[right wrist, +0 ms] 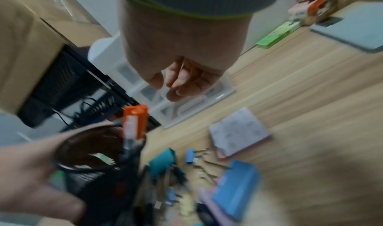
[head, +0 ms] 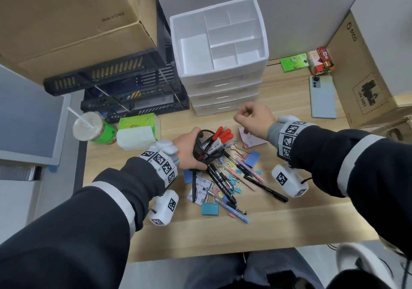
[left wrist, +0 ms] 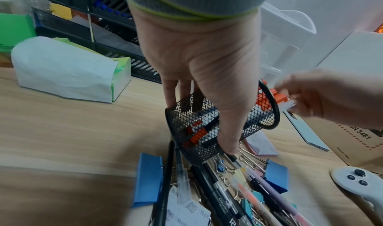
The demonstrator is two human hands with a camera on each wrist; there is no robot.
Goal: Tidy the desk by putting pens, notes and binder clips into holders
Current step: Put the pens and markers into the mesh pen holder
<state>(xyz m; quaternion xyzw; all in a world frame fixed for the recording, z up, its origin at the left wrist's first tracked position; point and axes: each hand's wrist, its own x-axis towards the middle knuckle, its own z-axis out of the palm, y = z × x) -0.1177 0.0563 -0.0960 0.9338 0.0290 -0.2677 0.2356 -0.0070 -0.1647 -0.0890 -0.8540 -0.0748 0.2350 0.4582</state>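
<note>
My left hand [head: 196, 149] grips a black mesh pen holder [head: 206, 146] and holds it tilted just above the clutter. Red-capped markers [head: 223, 136] stick out of its mouth. The wrist view shows the thumb and fingers wrapped round the mesh holder [left wrist: 199, 131]. My right hand [head: 245, 117] hovers above the desk, right of the holder, with its fingers [right wrist: 178, 85] curled and nothing in them. Below lie a heap of pens [head: 225, 181], coloured binder clips [head: 210, 208] and white notes [head: 199, 190]. A pink note pad [head: 252, 140] lies under my right wrist.
A white drawer unit [head: 223, 86] with empty top compartments stands behind the pile. Black stacked trays [head: 124, 88], a tissue pack [head: 138, 132] and a drink cup [head: 88, 126] sit at left. A phone [head: 323, 97], small boxes [head: 321, 61] and a cardboard box [head: 361, 70] are at right.
</note>
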